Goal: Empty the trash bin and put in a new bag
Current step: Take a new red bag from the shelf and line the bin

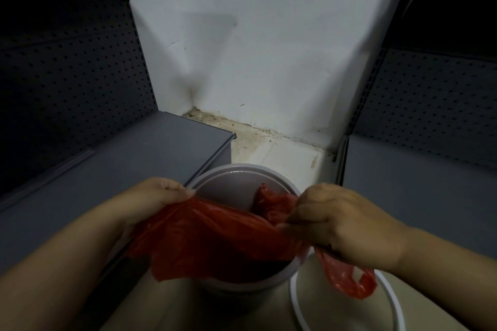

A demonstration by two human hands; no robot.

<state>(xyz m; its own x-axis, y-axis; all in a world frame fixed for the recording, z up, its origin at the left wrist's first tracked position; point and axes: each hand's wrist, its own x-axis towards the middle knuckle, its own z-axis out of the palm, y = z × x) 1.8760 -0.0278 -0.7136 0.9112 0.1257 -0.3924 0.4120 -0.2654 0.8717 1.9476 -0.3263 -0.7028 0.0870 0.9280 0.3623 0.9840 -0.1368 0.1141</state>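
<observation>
A round white trash bin (236, 172) stands on the floor between two shelf units. A thin red plastic bag (212, 239) is stretched over its near half, part of it hanging down inside. My left hand (156, 199) pinches the bag's edge at the bin's left rim. My right hand (333, 220) grips the bag's other edge at the right rim, and one bag handle (347, 279) dangles below that hand. The bin's bottom is hidden by the bag.
A white ring (387, 295) lies on the floor to the right of the bin. Grey metal shelf units with pegboard backs stand close on the left (134, 153) and right (419, 183). A stained white wall (269, 62) closes the gap behind.
</observation>
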